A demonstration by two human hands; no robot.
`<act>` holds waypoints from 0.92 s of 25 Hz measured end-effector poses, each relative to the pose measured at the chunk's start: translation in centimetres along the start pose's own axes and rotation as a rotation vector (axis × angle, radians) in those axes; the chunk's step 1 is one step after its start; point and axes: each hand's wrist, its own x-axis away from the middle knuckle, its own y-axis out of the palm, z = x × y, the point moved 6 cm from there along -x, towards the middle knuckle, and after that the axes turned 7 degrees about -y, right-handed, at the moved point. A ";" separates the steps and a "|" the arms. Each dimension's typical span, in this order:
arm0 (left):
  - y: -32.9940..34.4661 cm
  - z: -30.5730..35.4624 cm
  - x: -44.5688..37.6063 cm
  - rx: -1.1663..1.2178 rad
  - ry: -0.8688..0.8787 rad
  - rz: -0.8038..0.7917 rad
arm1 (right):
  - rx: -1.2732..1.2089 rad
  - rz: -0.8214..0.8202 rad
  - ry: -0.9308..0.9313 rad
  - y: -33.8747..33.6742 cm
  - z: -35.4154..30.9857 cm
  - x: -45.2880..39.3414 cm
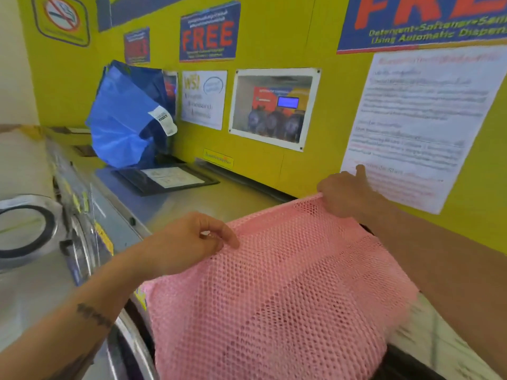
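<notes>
1. Held spread in mid-air by both hands: pink mesh laundry bag, over the front edge of the steel washer top, upper edge toward the yellow wall, lower part hanging down in front of the machine.
2. At the bag's upper left edge: left hand, closed in a pinch, mesh caught between thumb and curled fingers; forearm reaching in from the lower left, dark tattoo near the wrist.
3. At the bag's upper right corner: right hand, fingers curled round the mesh and gripping it; one digit sticking up just in front of the white instruction sheet, contact with the sheet impossible to tell.
4. Well apart from the mesh bag, at the back of the washer top against the wall: crumpled blue carrier bag, white label hanging at its right side.
5. Just in front of the blue bag, flat on the top: black panel bearing a white label.
6. On the wall: white-framed window onto a dispenser with a blue screen; above it to the left, "FREE" poster; far upper left, no-smoking sign.
7. At the far left, lower than the top: round washer door, dark ring in a grey frame.
</notes>
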 end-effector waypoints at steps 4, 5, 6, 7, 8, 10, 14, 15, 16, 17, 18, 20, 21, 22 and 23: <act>-0.9 0.0 -3.0 -0.363 -0.019 0.376 | -0.072 0.005 0.092 1.3 -2.0 -3.2; 0.1 0.4 -3.2 -0.395 0.050 0.422 | -0.114 0.039 0.091 1.5 -2.7 -3.1; 1.7 0.8 -3.4 -0.400 0.114 0.370 | -0.176 0.068 0.081 1.6 -3.4 -2.7; 3.7 0.9 -3.6 -0.395 0.147 0.244 | -0.260 0.071 0.074 2.0 -4.0 -2.2; 5.7 0.7 -3.8 -0.423 0.139 0.088 | -0.355 0.031 0.072 2.6 -4.3 -1.4; 7.9 -0.6 -4.5 -0.545 0.054 -0.125 | -0.507 -0.205 0.084 5.2 -4.7 0.6; 8.6 -1.2 -6.1 -0.669 -0.015 -0.166 | -0.593 -0.530 0.062 10.5 -5.9 4.2; 8.9 -0.9 -6.3 -0.677 -0.024 -0.159 | -0.599 -0.494 0.072 10.9 -5.7 4.1; 9.2 -0.6 -6.3 -0.682 -0.033 -0.150 | -0.606 -0.457 0.067 10.8 -5.5 4.1; 9.7 -0.3 -6.3 -0.687 -0.044 -0.144 | -0.636 -0.434 0.057 10.7 -5.2 3.9; 10.1 0.0 -6.2 -0.688 -0.056 -0.137 | -0.681 -0.420 0.044 10.4 -4.7 3.9; 10.8 0.7 -6.1 -0.687 -0.067 -0.122 | -0.744 -0.392 0.007 9.8 -3.4 4.5; 11.2 1.1 -6.1 -0.692 -0.065 -0.114 | -0.699 -0.372 -0.013 9.6 -2.5 5.1; 11.6 1.4 -6.0 -0.696 -0.062 -0.109 | -0.616 -0.366 -0.022 9.6 -1.6 6.2; 11.9 1.8 -6.0 -0.692 -0.061 -0.102 | -0.565 -0.367 -0.029 9.6 -0.9 7.5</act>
